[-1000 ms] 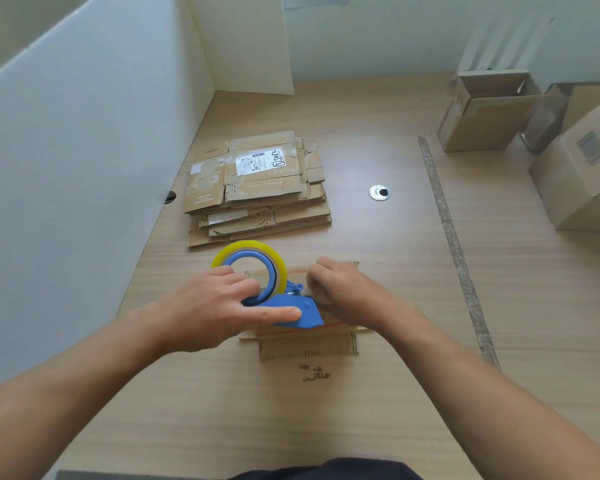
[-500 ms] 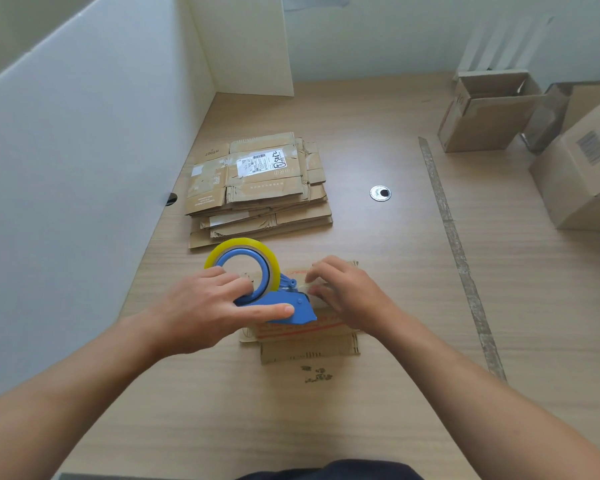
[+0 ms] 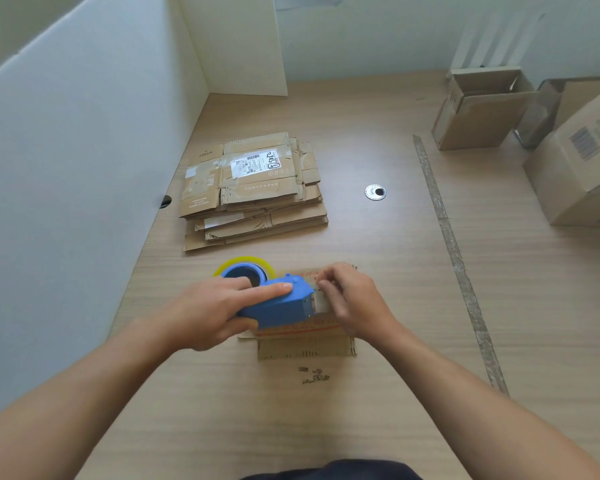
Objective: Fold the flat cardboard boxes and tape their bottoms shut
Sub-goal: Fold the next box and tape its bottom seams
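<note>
Tape dispenser (image 3: 278,306): now tipped flatter over the box (image 3: 305,348), blue body uppermost.
Left hand (image 3: 208,313): forefinger now stretches along that body.
Right hand (image 3: 354,299): fingers have curled closer, at the dispenser's front end.

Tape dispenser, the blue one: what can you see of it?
The tape dispenser is blue, seemingly plastic, with a yellowish roll of tape on a round hub at its far end. It is held over a small cardboard box on the table. The left hand grips its body, forefinger stretched along the top; the right hand curls at its front edge.
</note>
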Demonstrator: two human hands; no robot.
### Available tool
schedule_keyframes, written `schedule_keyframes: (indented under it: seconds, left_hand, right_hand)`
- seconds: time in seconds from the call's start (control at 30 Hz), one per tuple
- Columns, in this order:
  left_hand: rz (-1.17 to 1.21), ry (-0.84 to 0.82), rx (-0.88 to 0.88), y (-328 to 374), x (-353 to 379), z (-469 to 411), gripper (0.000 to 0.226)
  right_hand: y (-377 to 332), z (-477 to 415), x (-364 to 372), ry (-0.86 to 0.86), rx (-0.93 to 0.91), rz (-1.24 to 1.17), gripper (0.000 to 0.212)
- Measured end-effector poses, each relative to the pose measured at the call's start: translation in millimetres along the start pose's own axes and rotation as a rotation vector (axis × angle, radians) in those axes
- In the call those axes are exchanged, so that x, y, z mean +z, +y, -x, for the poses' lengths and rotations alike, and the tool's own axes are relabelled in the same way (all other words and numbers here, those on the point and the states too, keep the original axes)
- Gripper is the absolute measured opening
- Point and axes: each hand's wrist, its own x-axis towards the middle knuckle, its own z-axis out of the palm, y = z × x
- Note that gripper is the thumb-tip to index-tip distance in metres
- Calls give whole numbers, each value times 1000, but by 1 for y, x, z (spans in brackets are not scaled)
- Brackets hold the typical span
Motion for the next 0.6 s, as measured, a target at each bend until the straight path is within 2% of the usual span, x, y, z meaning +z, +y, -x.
schedule_keyframes:
  seconds: [0.1, 0.23, 0.4, 0.6]
  left_hand:
    - [96, -61, -55, -5, -7, -8, 86]
    - [74, -129, -69, -6, -16, -17, 89]
    - [63, -175, -58, 1, -26, -21, 91]
    - [60, -250, -62, 6, -39, -33, 83]
  right_hand:
    - [-1, -4, -17, 57, 119, -125, 13]
    - [2, -1, -41, 60, 235, -194, 16]
    - [25, 14, -75, 114, 477, -460, 19]
    - [39, 21, -93, -134, 793, -746, 20]
